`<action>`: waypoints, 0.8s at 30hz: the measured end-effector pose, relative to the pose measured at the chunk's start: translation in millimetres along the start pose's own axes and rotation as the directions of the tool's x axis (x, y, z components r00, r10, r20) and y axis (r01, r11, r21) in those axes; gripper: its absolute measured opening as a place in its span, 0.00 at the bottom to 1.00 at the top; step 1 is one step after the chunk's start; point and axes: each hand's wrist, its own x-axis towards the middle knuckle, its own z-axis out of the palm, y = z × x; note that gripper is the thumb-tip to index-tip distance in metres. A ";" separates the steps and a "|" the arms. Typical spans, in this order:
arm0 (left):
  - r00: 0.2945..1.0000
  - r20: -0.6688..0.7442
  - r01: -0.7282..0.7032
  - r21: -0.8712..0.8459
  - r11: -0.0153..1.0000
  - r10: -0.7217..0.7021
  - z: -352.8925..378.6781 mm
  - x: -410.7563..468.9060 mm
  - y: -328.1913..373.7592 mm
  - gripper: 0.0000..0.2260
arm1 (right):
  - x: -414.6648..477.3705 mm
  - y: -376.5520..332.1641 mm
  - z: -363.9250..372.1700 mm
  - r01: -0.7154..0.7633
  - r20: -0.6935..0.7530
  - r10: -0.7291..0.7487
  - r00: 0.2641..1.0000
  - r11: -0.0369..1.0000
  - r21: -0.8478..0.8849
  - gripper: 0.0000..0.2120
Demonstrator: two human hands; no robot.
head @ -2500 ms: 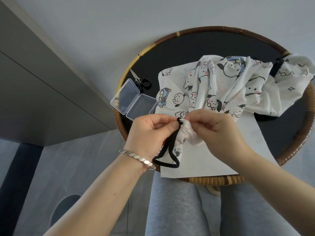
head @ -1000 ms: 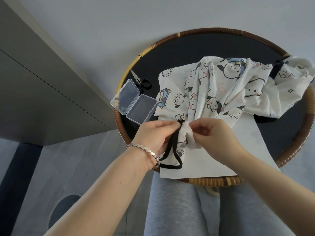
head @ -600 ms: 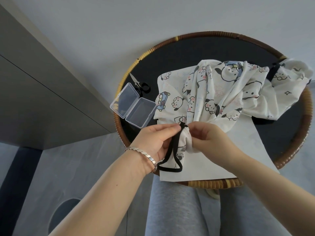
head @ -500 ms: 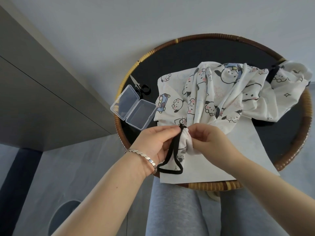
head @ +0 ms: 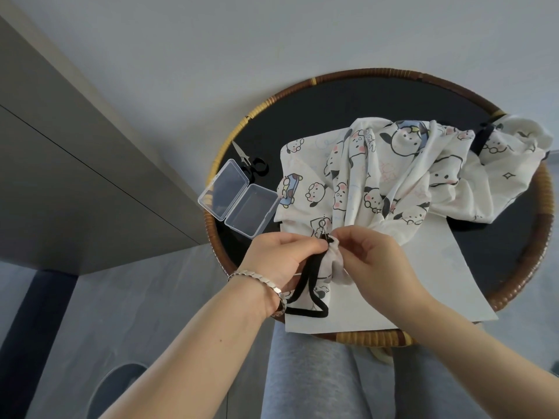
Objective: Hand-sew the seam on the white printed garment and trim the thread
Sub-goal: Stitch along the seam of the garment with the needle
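At the far left a grey cabinet (head: 75,164) runs along the wall. Right of it, on the left edge of the round tray (head: 541,225), a clear box (head: 239,198) lies open, both halves flat, and just beyond it small scissors (head: 249,161) lie with the blades pointing far-left. My left hand (head: 279,257), with a bracelet (head: 260,281) on the wrist, is closed on the near edge of the garment (head: 393,176), thumb and forefinger pinching the gathered fabric where a black strap (head: 305,290) meets it; the strap hangs down in a loop below my palm, over a white sheet (head: 423,282) that lies on the near part of the tray. A thin needle (head: 324,228) stands up from the bunched cloth between my two hands. My right hand (head: 375,261) meets the left at that same spot, its fingertips pinched together at the bunched cloth beside the needle; I cannot tell whether they grip the needle or only the cloth. The rest of the garment, white with cartoon dog faces, spreads in folds across the middle and far right of the tray, touching the sheet. My grey-trousered knees (head: 317,382) are near, below the tray's rim.
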 end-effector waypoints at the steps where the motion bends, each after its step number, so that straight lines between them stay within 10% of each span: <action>1: 1.000 -0.008 -0.003 0.005 1.000 0.003 0.5 0.6 -0.6 0.06 | -0.3 -0.6 1.3 -0.005 -0.004 0.005 1.000 1.000 0.007 0.09; 6: 0.998 0.008 0.066 -0.093 0.993 -0.065 2.6 2.8 -1.8 0.03 | 6.3 -7.0 -9.5 -0.079 0.023 0.077 0.997 0.988 0.134 0.07; 14: 0.995 0.068 0.077 -0.102 0.992 -0.070 4.6 1.9 3.3 0.02 | 14.3 -7.7 -14.3 0.224 0.048 -0.220 0.974 0.968 -0.113 0.14; 24: 0.982 -0.168 -0.021 0.370 0.929 0.089 12.7 32.0 -24.1 0.02 | 33.8 50.9 -1.3 0.359 0.033 -0.382 0.923 0.832 -0.423 0.07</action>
